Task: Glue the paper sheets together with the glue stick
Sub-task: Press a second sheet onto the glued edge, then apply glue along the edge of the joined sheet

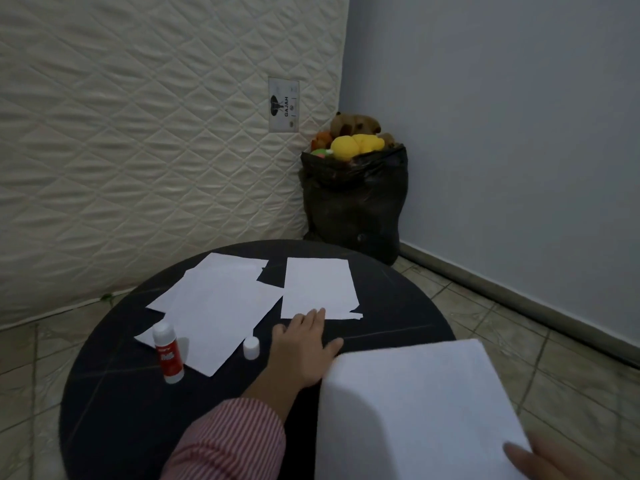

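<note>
Two hands: left hand (304, 348) spread flat, right hand (540, 462) half cropped, gripping sheet (415, 410)

Inventory, placed relative to the glue stick (168, 353):

- Glue stick: one, upright, uncapped.
- Cap (251, 347): one, white, just right of the glue stick.
- Overlapping paper sheets (211, 306): at least three, behind and right of the glue stick; exact count unclear.
- Separate paper stack (318, 287): at least two sheets, further right.
- Raised sheet (415, 410): one, near right.
- Hands: two, left hand (304, 351) and right hand (540, 462).
- Round dark surface (114, 403): one.
- Black bag (353, 202) of soft toys: one, far behind.
</note>
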